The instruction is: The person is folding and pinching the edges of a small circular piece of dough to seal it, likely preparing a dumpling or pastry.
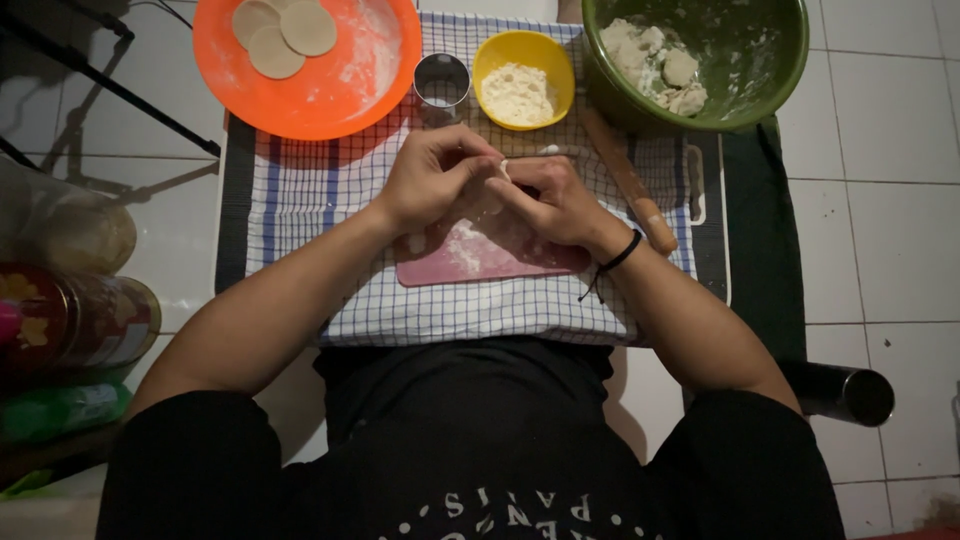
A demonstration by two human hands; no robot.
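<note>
We are pressing our left hand (432, 178) and right hand (552, 200) together over the floured pink plastic cutting board (480, 262), fingers of both curled tight around a small pale piece of dough (505, 168). Only a sliver of it is showing between our fingertips; its shape is hidden. The board is lying on a blue-and-white checked cloth (300, 190), partly covered by our hands. Beyond them are standing a small round metal cutter (441, 84), a yellow bowl of flour (523, 79) and a wooden rolling pin (630, 182). The orange plastic plate (330, 90) with flat dough rounds (282, 36) and the green bowl of dough lumps (750, 70) are cut off at the top edge.
</note>
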